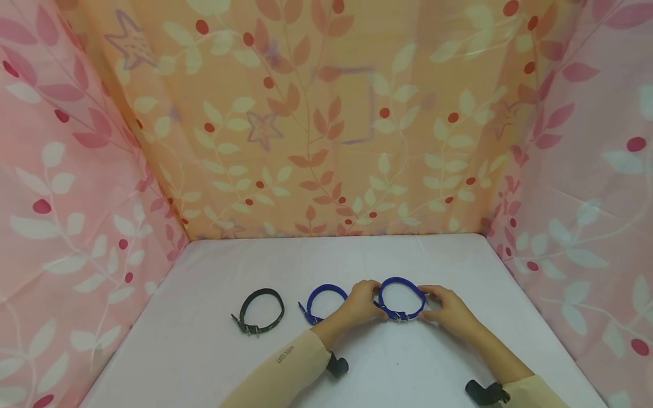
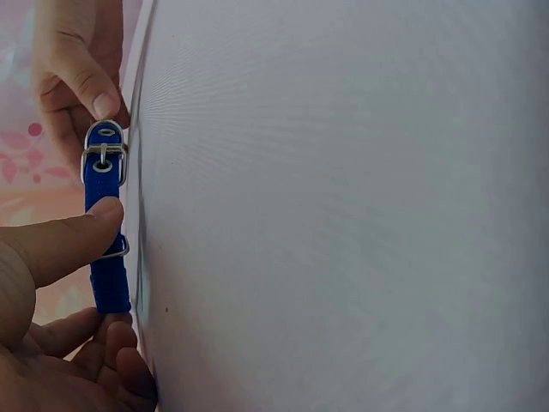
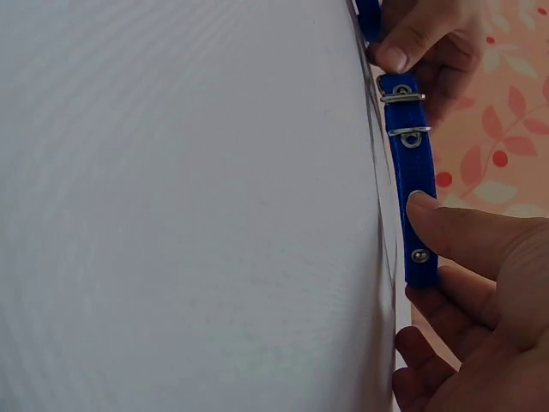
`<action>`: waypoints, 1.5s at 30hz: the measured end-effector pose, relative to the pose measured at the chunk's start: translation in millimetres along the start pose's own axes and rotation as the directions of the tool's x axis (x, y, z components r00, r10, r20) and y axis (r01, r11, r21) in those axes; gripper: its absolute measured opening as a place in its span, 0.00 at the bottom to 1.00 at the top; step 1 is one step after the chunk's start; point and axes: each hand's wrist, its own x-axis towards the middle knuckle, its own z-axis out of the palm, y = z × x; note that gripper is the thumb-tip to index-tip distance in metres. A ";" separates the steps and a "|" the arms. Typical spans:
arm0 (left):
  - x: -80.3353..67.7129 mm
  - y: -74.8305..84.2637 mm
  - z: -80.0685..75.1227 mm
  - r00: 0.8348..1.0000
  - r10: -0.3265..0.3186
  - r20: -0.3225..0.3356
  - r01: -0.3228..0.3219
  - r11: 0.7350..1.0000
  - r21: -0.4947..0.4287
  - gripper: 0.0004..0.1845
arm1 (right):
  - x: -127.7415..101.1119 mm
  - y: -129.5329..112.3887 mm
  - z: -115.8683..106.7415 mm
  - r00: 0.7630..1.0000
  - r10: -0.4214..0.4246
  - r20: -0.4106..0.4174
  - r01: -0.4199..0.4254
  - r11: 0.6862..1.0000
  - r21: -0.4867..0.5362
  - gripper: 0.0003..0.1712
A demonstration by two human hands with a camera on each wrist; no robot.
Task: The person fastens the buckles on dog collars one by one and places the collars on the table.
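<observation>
A buckled blue collar point(image 1: 395, 313) forms a loop near the right part of the white table, with metal fittings on its front. My left hand point(image 1: 361, 303) grips the loop's left side, thumb on the front of the band point(image 2: 105, 189) and fingers at the far side. On the opposite side my right hand point(image 1: 449, 309) pinches the band point(image 3: 416, 172) between thumb and fingers. Just left of my left hand a second blue collar point(image 1: 326, 288) sits in a loop, partly hidden by that hand and wrist. Further left is a dark green-black collar point(image 1: 282, 311), also looped and buckled.
The white table point(image 1: 204, 272) is enclosed by a yellow leaf-patterned cloth point(image 1: 306, 141) at the back and pink cloths at left point(image 1: 76, 198) and right point(image 1: 586, 198). Black wrist devices point(image 1: 336, 365) sit at both sleeve cuffs.
</observation>
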 end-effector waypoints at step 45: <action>-47.6 10.1 -25.4 0.999 -0.042 -0.026 0.037 0.982 -0.186 0.30 | -15.5 -39.0 13.9 0.988 -0.006 -0.151 -0.031 0.971 -0.239 0.31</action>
